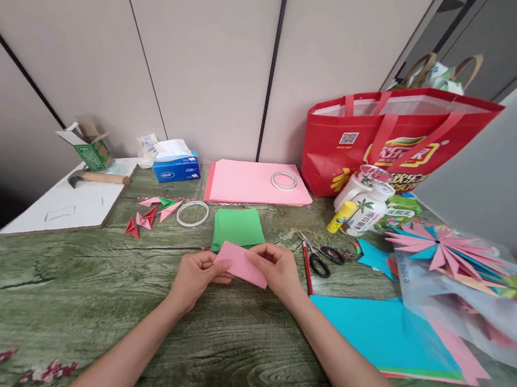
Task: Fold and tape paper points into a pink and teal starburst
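Observation:
Between my two hands is a small pink piece of paper (243,265), held just above the table. My left hand (197,277) pinches its left edge, thumb on top. On the right side, my right hand (277,271) grips the paper's upper right part with thumb and fingers closed. Right behind the pink paper lies a stack of green paper squares (239,228), its front edge partly covered. Scissors (320,252) with black handles and a red pencil (307,268) rest to the right of my right hand.
Folded paper pieces (143,221) and a tape roll (192,214) lie left. Pink sheets (245,182) and a tissue box (177,167) stand at the back. Blue sheets (383,333), a glue stick (341,217), paper stars (446,250) and a red bag (336,146) occupy the right. A hammer (98,177) lies far left.

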Demonstrator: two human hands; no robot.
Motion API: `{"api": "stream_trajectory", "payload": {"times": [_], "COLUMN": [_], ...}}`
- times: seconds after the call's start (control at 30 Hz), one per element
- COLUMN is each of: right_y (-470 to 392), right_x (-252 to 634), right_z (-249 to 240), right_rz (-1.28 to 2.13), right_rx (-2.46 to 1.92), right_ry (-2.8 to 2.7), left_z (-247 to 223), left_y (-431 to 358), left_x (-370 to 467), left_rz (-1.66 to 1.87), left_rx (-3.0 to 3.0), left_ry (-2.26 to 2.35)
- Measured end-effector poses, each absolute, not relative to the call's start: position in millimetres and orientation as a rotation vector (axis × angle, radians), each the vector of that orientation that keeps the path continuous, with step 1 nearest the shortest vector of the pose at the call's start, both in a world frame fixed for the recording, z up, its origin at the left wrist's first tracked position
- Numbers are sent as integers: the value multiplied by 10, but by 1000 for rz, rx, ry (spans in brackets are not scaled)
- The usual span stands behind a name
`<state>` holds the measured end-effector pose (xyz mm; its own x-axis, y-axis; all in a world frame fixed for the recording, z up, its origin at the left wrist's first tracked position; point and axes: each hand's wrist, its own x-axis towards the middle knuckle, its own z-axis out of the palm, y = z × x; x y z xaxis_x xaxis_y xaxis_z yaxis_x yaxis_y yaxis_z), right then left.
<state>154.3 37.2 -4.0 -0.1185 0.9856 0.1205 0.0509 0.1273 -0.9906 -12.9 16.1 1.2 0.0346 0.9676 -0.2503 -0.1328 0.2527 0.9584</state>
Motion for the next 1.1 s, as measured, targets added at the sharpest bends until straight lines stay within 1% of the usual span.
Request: {"api": "stream_trajectory", "payload": {"times": [0.53, 0.73, 0.87, 1.1], "right_y": [385, 398, 409, 426], "right_x": [1548, 1555, 1562, 1594], "right_z": [-44, -40, -51, -57], "right_rz": [1188, 1223, 1256, 1270], "right_rx": [-1097, -1103, -1108, -1121], "right_ry": [-1395, -1397, -1456, -1578], "left_z": [0, 40, 64, 68], "left_y": [169, 157, 139, 161], "left_x": [-139, -121, -159, -221], "left_rz": [1088, 1193, 1100, 926], "left_rx": [967, 1094, 1220, 1388], "left_ry": [1187, 955, 871, 975]}}
